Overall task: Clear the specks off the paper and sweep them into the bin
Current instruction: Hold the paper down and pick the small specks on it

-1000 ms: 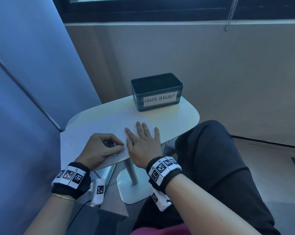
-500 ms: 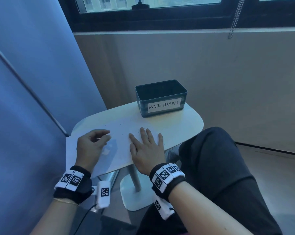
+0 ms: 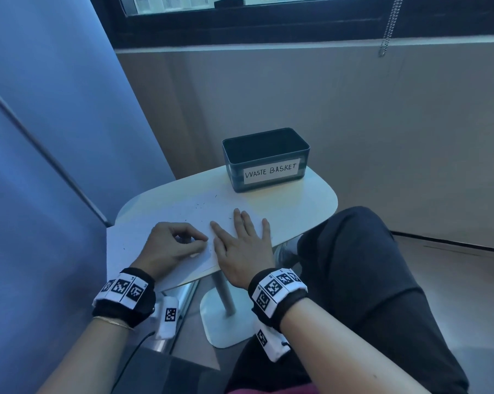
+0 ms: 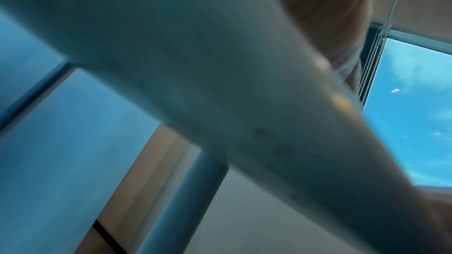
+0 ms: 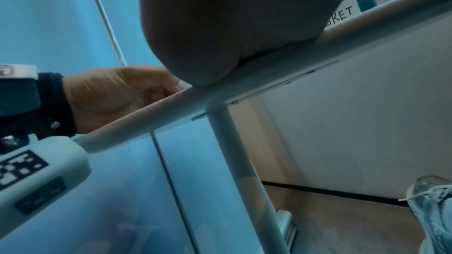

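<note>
Small white table (image 3: 302, 206) by the window wall: my left hand (image 3: 169, 245), fingers curled w/ tips pinched on something I can't make out, rests on the paper (image 3: 183, 211). Right hand (image 3: 241, 245) lies flat just beside it, pinning the sheet. Specks (image 3: 201, 206) sit just beyond both hands' fingertips; the bin (image 3: 265, 160) stands farther out. Risk, imo: paper overhangs the table edge by my left wrist, so a hard sweep could skid it and spill specks.

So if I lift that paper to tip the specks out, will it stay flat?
Probably not: the paper looks like one thin sheet overhanging the table, so it would likely sag. The specks look tiny and loose, so they may slide off.
</note>
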